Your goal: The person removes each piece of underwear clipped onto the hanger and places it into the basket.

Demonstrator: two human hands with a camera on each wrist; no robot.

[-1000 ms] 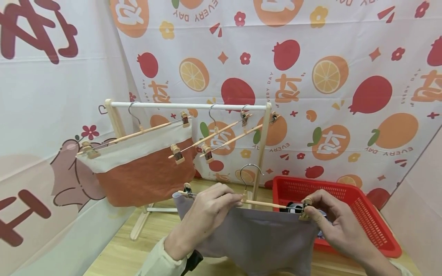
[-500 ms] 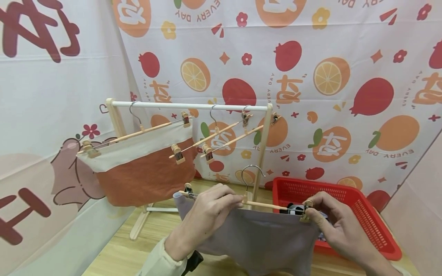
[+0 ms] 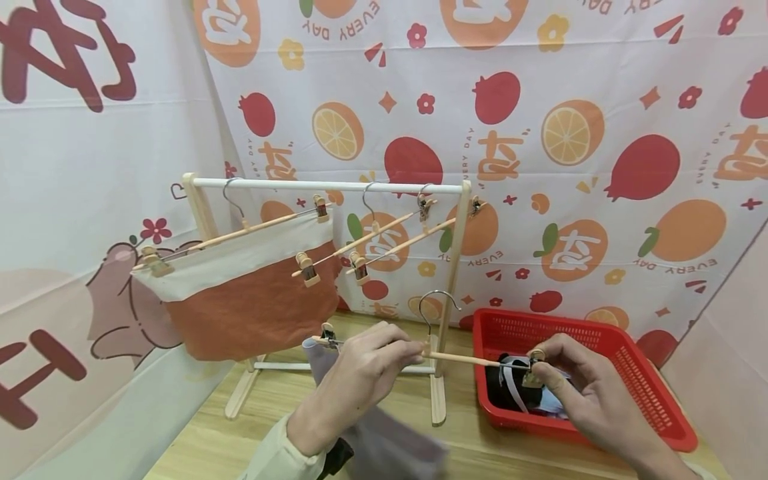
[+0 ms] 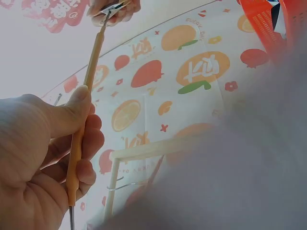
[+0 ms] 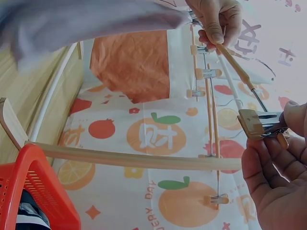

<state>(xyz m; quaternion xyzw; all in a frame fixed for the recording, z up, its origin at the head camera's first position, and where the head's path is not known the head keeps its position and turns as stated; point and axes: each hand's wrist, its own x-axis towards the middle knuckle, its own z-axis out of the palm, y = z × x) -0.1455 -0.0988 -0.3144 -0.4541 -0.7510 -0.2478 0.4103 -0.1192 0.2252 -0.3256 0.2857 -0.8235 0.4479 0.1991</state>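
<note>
My left hand grips the wooden bar of a clip hanger; the left wrist view shows the fingers wrapped round the bar. At the hanger's right end, my right hand pinches a wooden clip between thumb and fingers, with no cloth in it. A grey garment hangs from the hanger's left clip, its loose side drooping and blurred below my left hand. Part of the garment is hidden behind that hand and wrist.
Ahead stands a small rack with a white rail. An orange garment with a white waistband hangs there, beside two bare clip hangers. To the right, a red basket holds dark and light clothes.
The grey garment's right side has come out of the right clip and swung down to the left, uncovering the rack's foot and the basket's contents. Both hands stay almost where they were.
</note>
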